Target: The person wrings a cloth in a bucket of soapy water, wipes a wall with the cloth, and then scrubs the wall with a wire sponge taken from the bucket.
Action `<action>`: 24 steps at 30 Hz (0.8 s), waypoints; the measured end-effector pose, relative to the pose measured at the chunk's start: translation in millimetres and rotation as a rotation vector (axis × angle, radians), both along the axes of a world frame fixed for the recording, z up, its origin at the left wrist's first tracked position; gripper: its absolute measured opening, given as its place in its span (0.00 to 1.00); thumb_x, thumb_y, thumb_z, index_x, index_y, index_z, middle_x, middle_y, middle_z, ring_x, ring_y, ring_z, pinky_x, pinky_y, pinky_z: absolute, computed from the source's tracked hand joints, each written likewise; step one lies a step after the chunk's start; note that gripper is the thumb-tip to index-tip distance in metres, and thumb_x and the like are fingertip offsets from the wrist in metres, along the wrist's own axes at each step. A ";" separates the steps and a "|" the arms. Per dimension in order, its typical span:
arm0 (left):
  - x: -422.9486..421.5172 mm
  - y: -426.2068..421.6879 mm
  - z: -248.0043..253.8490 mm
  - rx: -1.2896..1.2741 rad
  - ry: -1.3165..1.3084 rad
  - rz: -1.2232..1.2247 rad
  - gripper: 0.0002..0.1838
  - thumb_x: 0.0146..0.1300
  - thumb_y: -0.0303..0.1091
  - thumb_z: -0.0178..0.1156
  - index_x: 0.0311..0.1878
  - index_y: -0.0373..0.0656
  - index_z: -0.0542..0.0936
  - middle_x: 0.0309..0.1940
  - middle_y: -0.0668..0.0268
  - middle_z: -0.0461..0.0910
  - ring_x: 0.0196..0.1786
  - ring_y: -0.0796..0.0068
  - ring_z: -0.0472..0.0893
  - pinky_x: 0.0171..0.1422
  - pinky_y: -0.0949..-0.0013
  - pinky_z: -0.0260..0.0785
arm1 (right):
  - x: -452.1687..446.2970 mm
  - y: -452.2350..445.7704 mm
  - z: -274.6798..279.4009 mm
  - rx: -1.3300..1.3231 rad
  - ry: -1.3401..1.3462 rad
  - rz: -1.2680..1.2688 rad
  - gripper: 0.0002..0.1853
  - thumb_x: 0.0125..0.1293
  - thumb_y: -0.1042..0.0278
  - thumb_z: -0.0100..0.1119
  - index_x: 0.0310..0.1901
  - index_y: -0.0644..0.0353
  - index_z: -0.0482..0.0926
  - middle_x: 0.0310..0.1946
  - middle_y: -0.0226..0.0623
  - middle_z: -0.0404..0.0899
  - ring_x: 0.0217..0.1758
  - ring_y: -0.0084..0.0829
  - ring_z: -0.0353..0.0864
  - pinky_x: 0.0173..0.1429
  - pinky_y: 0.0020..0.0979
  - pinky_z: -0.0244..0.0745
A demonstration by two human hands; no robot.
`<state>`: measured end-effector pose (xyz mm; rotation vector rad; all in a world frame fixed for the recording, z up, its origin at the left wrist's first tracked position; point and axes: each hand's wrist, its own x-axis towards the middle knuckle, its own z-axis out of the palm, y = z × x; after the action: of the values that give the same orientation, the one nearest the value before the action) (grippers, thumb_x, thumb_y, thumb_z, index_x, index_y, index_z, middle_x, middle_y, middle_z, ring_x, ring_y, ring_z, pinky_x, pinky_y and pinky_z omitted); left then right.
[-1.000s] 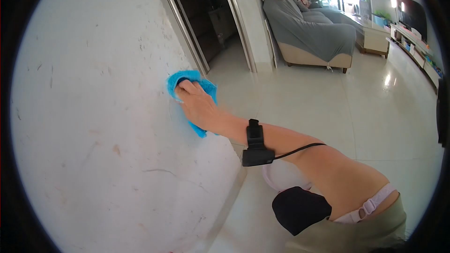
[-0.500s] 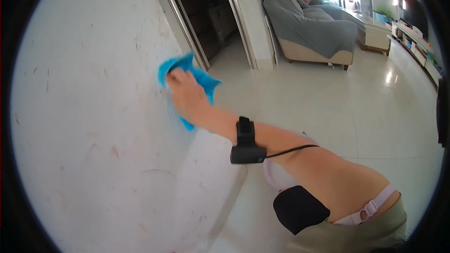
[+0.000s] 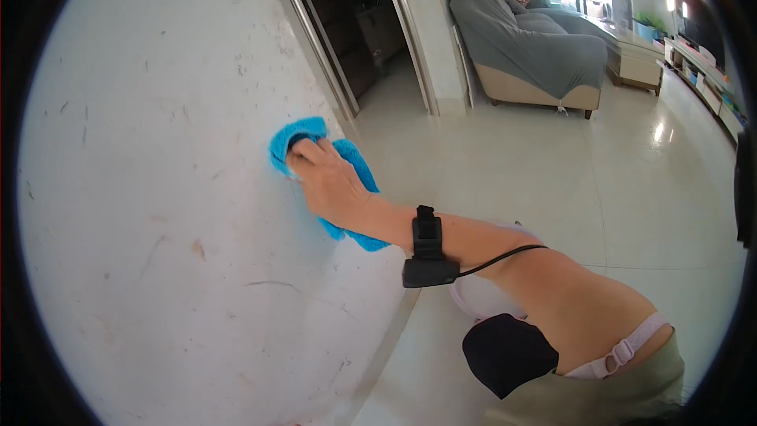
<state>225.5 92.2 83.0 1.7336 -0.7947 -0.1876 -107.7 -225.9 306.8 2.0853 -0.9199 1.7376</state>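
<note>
My right hand is closed on a blue cloth and presses it against the white wall. Bunched cloth shows around my fingertips, and more of it hangs out beyond and below the hand. Dark scuffs, brownish spots and a thin curved line mark the wall's surface. Around my right forearm is a black strap with a small device and a cable. Nowhere in the frame does my left hand show.
Just past the wall's edge stands a metal-framed doorway. A grey-covered sofa is farther back, with a low cabinet behind it. Below my arm, a pale round object is partly hidden on the tiled floor.
Over the last second my right hand and the cloth moved up the wall, then back down. More cloth now hangs below the wrist. The view has shifted slightly.
</note>
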 end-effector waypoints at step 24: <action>6.8 7.6 -2.1 0.040 -0.027 -0.043 0.55 0.59 0.41 0.71 0.77 0.37 0.43 0.79 0.50 0.36 0.79 0.50 0.48 0.79 0.50 0.46 | 1.4 -9.7 -4.3 -0.094 -0.033 0.007 0.17 0.58 0.83 0.53 0.50 0.65 0.75 0.46 0.42 0.69 0.47 0.48 0.70 0.48 0.42 0.71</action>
<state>232.3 99.8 80.9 1.7604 -0.8539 -0.2107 -106.3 -235.6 302.5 2.0089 -0.8242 1.7884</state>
